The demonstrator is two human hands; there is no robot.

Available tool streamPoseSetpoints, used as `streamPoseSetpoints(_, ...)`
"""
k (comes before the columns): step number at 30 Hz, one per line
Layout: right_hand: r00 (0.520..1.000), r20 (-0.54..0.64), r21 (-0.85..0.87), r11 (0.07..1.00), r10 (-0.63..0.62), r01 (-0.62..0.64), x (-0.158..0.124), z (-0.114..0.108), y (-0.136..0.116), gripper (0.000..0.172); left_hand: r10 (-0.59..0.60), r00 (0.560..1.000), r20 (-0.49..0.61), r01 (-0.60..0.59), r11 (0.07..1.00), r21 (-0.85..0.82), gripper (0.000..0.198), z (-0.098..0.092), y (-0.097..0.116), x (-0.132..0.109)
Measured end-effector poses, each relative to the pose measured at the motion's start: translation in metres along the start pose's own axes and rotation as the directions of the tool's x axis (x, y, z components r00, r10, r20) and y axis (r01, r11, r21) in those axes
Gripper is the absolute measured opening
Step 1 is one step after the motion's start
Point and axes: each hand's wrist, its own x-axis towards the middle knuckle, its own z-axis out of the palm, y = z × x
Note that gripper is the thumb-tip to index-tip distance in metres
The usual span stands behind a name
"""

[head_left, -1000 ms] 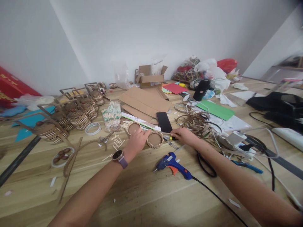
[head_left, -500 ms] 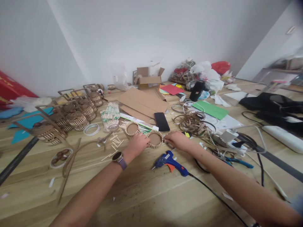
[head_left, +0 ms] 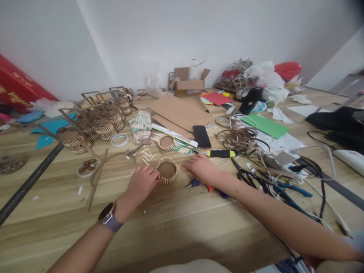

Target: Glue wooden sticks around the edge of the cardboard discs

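Note:
A round ring of short wooden sticks on a brown base (head_left: 167, 170) rests on the wooden table between my hands. My left hand (head_left: 143, 182), with a watch on its wrist, has its fingertips at the ring's left edge, closed on it. My right hand (head_left: 200, 167) is just right of the ring, a small gap away, fingers bent together; what they hold, if anything, is too small to name. Behind lies a second stick-edged disc (head_left: 167, 142). The blue glue gun (head_left: 195, 183) is partly hidden under my right forearm. Loose sticks (head_left: 148, 155) lie behind my left hand.
Small stick baskets (head_left: 104, 128) with handles stand at the left. A phone (head_left: 201, 136), a yellow-black cutter (head_left: 222, 153) and cardboard (head_left: 179, 113) lie behind. Coiled brown strips (head_left: 239, 140), pliers (head_left: 295, 189) and cables are at the right. A bowl of brown balls (head_left: 88, 167) sits left.
The view has shifted. My hands and the ring have come nearer and away from the second disc; my right hand has moved off the ring's edge. The cutter now shows fully.

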Motion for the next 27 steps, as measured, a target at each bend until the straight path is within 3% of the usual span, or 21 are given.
streamPoseSetpoints(4, 0.996, 0.038, -0.063, 0.995, -0.075, 0.077, 0.009, 0.011, -0.03, 0.018, -0.067, 0.997, 0.027, 0.068, 0.997, -0.028, 0.01, 0.007, 0.001, -0.02)
streamPoseSetpoints(8, 0.996, 0.022, -0.099, 0.992, -0.082, 0.084, 0.016, 0.016, -0.043, 0.015, -0.097, 0.995, 0.02, 0.098, 0.994, -0.054, 0.01, 0.011, 0.002, -0.024)
streamPoseSetpoints(15, 0.995, -0.092, -0.093, 0.995, -0.036, 0.027, 0.004, 0.008, -0.038, 0.027, -0.087, 0.995, -0.047, 0.083, 0.993, -0.085, 0.012, 0.016, 0.001, -0.023)
streamPoseSetpoints(20, 0.967, -0.244, -0.019, 0.997, 0.07, -0.077, -0.009, -0.011, -0.025, 0.032, -0.142, 0.98, -0.141, 0.129, 0.987, -0.098, 0.045, 0.013, 0.0, -0.034)
streamPoseSetpoints(23, 0.871, -0.448, 0.161, 0.977, 0.2, -0.142, -0.025, -0.026, -0.02, 0.036, -0.265, 0.941, -0.211, 0.251, 0.964, -0.09, 0.041, 0.009, -0.013, -0.049)
streamPoseSetpoints(25, 0.853, -0.478, 0.326, 0.944, 0.21, -0.049, -0.041, -0.034, -0.023, 0.035, -0.37, 0.899, -0.235, 0.362, 0.929, -0.075, 0.033, 0.007, -0.029, -0.061)
streamPoseSetpoints(27, 0.897, -0.341, 0.582, 0.813, 0.281, -0.034, -0.059, -0.036, -0.031, 0.03, -0.469, 0.844, -0.261, 0.47, 0.88, -0.066, 0.029, 0.006, -0.051, -0.073)
